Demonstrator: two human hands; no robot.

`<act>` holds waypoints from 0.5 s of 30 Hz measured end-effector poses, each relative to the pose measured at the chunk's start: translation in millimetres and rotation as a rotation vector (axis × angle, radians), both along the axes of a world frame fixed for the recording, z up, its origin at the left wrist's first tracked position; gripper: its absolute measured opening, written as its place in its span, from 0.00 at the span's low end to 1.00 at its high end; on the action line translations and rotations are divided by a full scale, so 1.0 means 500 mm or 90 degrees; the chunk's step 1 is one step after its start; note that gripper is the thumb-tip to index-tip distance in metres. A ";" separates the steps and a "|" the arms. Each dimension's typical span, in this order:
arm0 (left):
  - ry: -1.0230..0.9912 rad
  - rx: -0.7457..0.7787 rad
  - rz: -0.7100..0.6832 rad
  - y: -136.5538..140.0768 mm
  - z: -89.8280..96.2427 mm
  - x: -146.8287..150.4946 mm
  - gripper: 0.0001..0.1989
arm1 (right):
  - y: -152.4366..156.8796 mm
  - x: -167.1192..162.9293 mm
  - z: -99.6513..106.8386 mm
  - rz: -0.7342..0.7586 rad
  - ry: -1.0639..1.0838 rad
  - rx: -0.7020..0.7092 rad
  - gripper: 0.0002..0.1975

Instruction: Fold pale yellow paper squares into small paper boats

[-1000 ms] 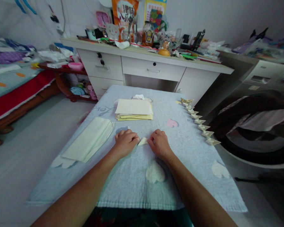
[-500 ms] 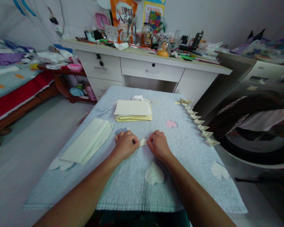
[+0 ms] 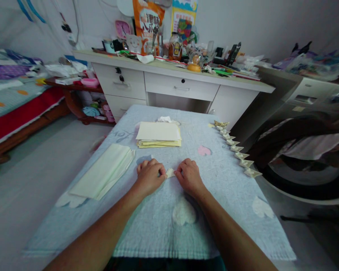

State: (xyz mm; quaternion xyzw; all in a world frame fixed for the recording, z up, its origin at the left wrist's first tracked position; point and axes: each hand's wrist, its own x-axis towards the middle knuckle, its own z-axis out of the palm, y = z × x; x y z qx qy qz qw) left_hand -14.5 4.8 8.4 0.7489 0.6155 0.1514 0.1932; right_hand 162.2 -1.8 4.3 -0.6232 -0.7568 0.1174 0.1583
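Between my two hands is a small folded piece of cream paper (image 3: 170, 173), low over the cloth. My left hand (image 3: 151, 173) pinches its left end between thumb and fingers. The right end is in the pinch of my right hand (image 3: 188, 174). My fingers cover both ends, so only the paper's middle shows. Beyond my hands lies a stack of cream and yellow paper sheets (image 3: 158, 131). To the left of my left hand rests a larger pale folded paper (image 3: 103, 171). Several small folded paper boats (image 3: 246, 163) stand in a row along the table's right side.
A blue cloth with heart shapes (image 3: 226, 210) covers the table. Behind it is a white desk (image 3: 124, 84) crowded with a jar (image 3: 175, 47), an orange bag and other items. A front-loading washing machine (image 3: 307, 98) stands at right, a bed (image 3: 19, 98) at left.
The view has tilted slightly, so the table appears a little lower. Both hands keep their pinch on the small folded paper, with barely any movement.
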 end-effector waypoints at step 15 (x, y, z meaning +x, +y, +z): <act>-0.068 0.015 -0.052 -0.004 0.009 0.007 0.04 | -0.011 0.013 -0.006 0.064 0.096 0.010 0.09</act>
